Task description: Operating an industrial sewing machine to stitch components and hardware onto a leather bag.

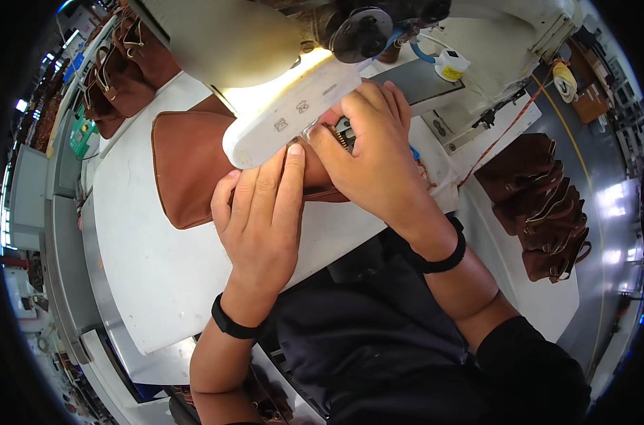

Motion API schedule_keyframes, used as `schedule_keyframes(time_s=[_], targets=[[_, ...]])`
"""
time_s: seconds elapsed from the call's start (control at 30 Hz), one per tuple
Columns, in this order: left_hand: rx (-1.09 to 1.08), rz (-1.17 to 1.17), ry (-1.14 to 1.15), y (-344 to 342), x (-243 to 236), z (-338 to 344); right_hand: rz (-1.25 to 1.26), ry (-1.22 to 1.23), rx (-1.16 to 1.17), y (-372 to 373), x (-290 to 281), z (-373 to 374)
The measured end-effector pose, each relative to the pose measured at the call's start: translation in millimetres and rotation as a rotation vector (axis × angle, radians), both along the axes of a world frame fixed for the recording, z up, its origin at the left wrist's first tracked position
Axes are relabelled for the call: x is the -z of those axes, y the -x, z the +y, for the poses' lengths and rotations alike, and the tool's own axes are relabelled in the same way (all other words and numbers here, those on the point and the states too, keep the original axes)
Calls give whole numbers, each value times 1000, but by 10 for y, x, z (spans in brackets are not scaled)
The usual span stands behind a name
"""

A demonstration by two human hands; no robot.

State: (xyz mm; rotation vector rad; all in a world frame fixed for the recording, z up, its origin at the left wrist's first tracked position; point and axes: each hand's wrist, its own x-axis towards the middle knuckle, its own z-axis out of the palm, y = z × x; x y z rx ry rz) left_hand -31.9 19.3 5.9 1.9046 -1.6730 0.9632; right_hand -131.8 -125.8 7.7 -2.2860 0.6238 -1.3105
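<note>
A brown leather bag (187, 163) lies on the white work table (152, 283), its right part beneath the head of a sewing machine (230, 46). My left hand (260, 219) rests flat on the leather, fingers stretched toward the stitching spot. Thumb and forefinger of my right hand (379, 159) close on the bag's edge beside the needle area. A row of brassy zipper teeth (340, 137) shows under that palm. The white light housing (294, 110) overhangs the spot and hides much of the needle and the leather there.
Several brown bags (127, 71) with zippers stand at the far left. More brown leather pieces with zippers (541, 212) lie overlapped on the right side surface. A red cord (503, 138) runs down beside the machine. A small white bottle-like part (451, 65) sits behind my right hand.
</note>
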Motion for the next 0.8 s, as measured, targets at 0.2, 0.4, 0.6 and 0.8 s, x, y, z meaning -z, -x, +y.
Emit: schedule_keyframes(time_s=[0.2, 0.4, 0.6, 0.8], targets=[[9, 20, -35, -2, -16, 26, -30, 7, 2, 6, 17, -3], [27, 13, -34, -61, 3, 10, -60, -1, -4, -21, 21, -9], [43, 28, -34, -48, 32, -4, -18, 15, 13, 9, 31, 5], [52, 8, -30, -72, 33, 20, -27, -9, -6, 4, 20, 17]])
